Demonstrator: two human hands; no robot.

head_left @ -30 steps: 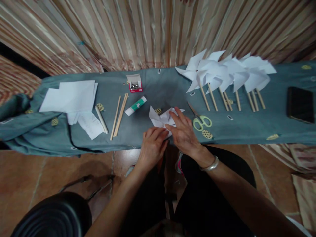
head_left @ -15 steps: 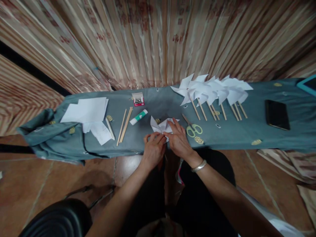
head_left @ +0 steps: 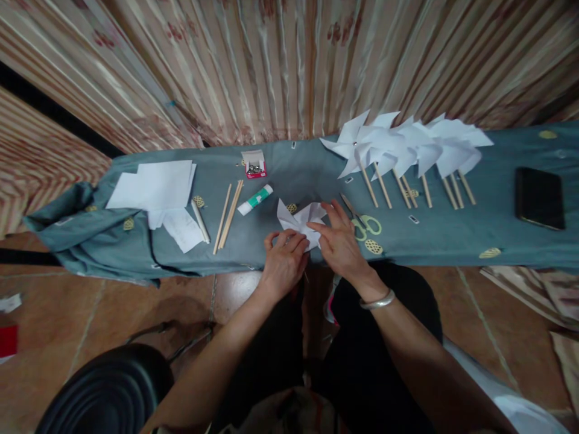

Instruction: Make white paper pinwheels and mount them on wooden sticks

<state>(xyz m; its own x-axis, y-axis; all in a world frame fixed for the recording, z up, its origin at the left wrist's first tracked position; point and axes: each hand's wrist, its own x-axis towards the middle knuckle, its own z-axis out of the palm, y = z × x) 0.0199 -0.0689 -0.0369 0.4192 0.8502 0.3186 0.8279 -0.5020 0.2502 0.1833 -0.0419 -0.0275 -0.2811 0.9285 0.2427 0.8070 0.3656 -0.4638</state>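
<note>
A partly folded white paper pinwheel (head_left: 299, 219) lies on the teal cloth (head_left: 452, 229) near the table's front edge. My left hand (head_left: 284, 265) rests at its lower left corner, fingers curled and pinching the paper. My right hand (head_left: 340, 241) presses on its right side, fingers bent over a flap. A silver bangle (head_left: 377, 300) circles my right wrist. Green-handled scissors (head_left: 367, 224) lie just right of my right hand.
Several finished white pinwheels on wooden sticks (head_left: 402, 150) lie at the back right. A glue stick (head_left: 255, 199), loose wooden sticks (head_left: 228, 212), a red box of pins (head_left: 254, 165) and white paper sheets (head_left: 154, 188) sit to the left. A black phone (head_left: 540, 196) lies far right. A black stool (head_left: 104, 392) stands below left.
Both hands stay on the folded paper, with the fingers shifting slightly on its flaps. The camera view has moved a little.
</note>
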